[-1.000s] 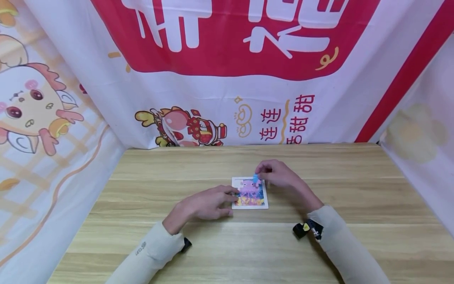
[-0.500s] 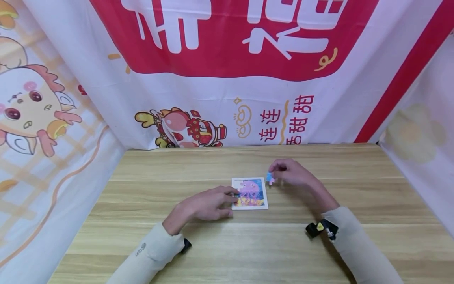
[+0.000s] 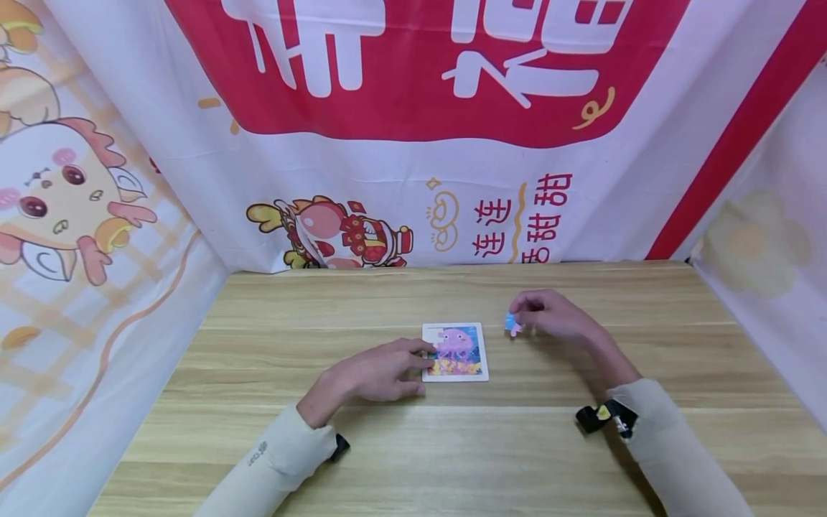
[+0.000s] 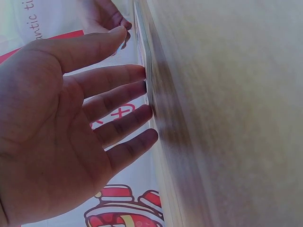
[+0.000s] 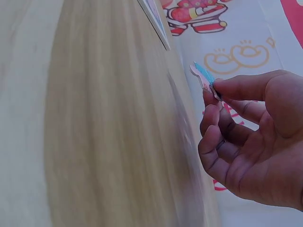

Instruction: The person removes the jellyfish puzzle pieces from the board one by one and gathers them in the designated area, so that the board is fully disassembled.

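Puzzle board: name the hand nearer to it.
Left. The left hand touches the puzzle board at its left side; the right hand is apart, beyond its right side, pinching a puzzle piece.

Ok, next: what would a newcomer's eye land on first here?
Probably the big red printed panel with white characters, across the head view's top. Then the small square white-bordered puzzle showing a pink sea creature, on the pale wooden table, the left hand touching its left side. Off its right side, the right hand pinches a small blue and pink puzzle piece.
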The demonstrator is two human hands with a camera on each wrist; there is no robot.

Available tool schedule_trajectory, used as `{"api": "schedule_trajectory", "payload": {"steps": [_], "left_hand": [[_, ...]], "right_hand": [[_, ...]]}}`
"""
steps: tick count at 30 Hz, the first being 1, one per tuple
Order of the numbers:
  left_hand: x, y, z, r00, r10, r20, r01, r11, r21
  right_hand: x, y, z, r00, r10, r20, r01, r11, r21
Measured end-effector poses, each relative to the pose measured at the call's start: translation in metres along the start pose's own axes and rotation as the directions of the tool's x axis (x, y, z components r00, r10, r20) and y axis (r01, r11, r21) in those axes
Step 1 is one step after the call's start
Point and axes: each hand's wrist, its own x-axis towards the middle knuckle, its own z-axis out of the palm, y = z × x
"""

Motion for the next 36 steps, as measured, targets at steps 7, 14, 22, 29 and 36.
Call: {"api": "schedule_trajectory", "payload": {"steps": [7, 14, 22, 29, 36], "left_hand": [[0.0, 0.0, 0.001, 1.0, -0.003, -0.004, 0.003, 1.0, -0.001], [-0.001, 0.001, 0.0, 1.0, -0.006, 0.002, 0.006, 1.0, -0.002], [-0.001, 0.001, 0.0, 1.0, -0.006, 0.006, 0.006, 1.0, -0.008], [0.0, 0.001, 0.001, 1.0, -0.006, 0.007, 0.006, 1.0, -0.003], [0.0, 0.001, 0.001, 1.0, -0.013, 0.005, 0.013, 1.0, -0.004]], "right_hand": [[-0.005, 0.01, -0.011, 0.999, 0.022, -0.025, -0.022, 1.0, -0.017], [-0.014, 0.021, -0.02, 0.999, 0.029, -0.026, -0.029, 0.999, -0.024], [-0.022, 0.028, -0.026, 0.999, 0.037, -0.033, -0.038, 0.999, -0.019], [-0.019, 0.032, -0.024, 0.998, 0.044, -0.048, -0.048, 0.995, -0.087], [-0.013, 0.025, -0.018, 0.994, 0.072, -0.083, -0.085, 0.983, -0.16]]}}
